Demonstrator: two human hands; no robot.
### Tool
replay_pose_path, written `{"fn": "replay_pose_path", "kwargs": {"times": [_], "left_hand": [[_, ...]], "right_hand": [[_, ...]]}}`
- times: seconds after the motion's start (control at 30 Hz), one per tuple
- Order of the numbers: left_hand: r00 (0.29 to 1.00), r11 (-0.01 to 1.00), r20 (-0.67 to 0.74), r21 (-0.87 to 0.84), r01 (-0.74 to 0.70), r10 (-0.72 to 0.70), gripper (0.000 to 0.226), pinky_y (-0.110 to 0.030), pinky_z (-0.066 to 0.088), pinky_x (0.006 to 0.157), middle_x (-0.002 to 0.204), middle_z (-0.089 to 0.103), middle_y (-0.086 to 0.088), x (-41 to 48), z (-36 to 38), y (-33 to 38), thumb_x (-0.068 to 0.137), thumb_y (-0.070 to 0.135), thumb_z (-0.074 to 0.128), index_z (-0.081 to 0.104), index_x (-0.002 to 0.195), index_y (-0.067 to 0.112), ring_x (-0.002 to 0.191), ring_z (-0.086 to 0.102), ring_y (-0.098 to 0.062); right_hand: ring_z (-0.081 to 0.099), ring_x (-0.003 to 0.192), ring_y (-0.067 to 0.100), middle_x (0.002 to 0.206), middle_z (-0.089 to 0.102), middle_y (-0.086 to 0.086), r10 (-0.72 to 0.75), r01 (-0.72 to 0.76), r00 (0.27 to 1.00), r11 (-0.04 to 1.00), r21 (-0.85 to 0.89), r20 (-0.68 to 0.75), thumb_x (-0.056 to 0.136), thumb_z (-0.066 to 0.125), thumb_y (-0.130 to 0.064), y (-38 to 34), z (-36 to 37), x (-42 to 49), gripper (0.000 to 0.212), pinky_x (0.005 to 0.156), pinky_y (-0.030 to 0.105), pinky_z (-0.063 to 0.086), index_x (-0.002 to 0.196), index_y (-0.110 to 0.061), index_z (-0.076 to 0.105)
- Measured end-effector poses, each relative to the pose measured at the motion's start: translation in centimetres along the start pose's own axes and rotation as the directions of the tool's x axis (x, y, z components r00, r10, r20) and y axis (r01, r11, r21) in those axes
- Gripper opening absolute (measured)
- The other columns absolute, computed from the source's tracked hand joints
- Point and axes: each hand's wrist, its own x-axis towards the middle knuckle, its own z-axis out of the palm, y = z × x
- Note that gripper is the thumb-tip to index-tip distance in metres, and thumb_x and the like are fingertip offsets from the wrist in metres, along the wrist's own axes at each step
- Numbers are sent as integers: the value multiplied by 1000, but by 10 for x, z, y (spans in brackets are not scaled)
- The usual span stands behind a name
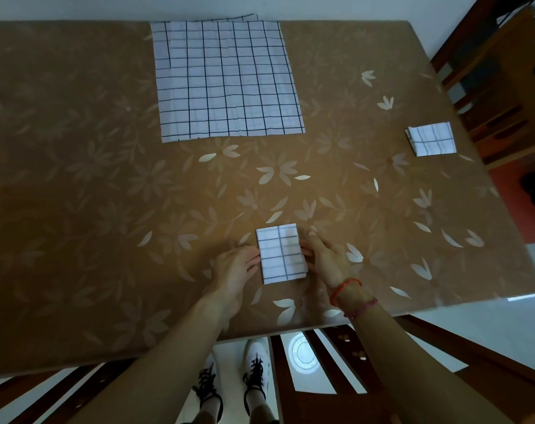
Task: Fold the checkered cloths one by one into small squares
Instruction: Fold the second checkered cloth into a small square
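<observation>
- The small folded white cloth with a dark checked grid (281,254) lay flat on the near middle of the counter. It was a compact rectangle with its long sides running away from the person.
- The left hand (235,267) rested at the cloth's left edge. Its fingers were fairly straight, their tips touching that edge and gripping nothing.
- The right hand (324,255) lay at the cloth's right edge with its fingers stretched out and relaxed. The tips rested against the side, likewise grasping nothing.
- Red string bracelets (347,289) circled the right wrist.
- A second folded checked cloth (431,139) sat well apart, near the counter's right edge.
- A large unfolded checked cloth (226,81) was spread flat at the far side, reaching the back edge.
- The counter (91,179) bore a brown covering patterned with pale flowers.
- A dark wooden chair (321,393) stood at the near edge.
- White shoes with black laces (257,365) showed on the floor below.
</observation>
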Motion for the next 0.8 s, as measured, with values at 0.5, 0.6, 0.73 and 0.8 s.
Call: {"fn": "replay_pose_path", "kwargs": {"times": [0.5,0.6,0.73,0.8], "left_hand": [[999,990,3,129,-49,49,20,-26,49,88,106,67,-1,1,-10,6,95,22,55,65,110,13,102,62,-13],[992,963,2,240,-121,124,15,-14,48,57,97,65,2,-2,-21,18,96,29,56,65,102,19,80,64,-6],[960,842,21,474,-257,281,21,-1,38,49,94,58,18,-7,-41,36,98,28,51,59,118,25,78,56,5],[946,767,46,573,-289,322,28,-2,41,52,104,57,17,-10,-54,46,97,34,53,54,125,32,85,57,2]], "right_hand": [[58,109,14,111,65,-10,-90,90,996,983,-162,5,96,47,-36,-15,1,-12,29,99,38,46,88,-56,66],[50,109,8,118,54,-10,-162,167,986,949,-267,41,99,46,-30,-26,4,-17,32,96,26,40,129,-29,55],[51,100,10,104,52,-7,-248,264,964,863,-431,94,98,46,-28,-50,19,-25,33,89,26,39,128,-16,54],[54,105,13,104,54,-8,-286,302,952,833,-463,108,98,47,-32,-61,29,-29,34,89,25,39,127,-16,54]]}}
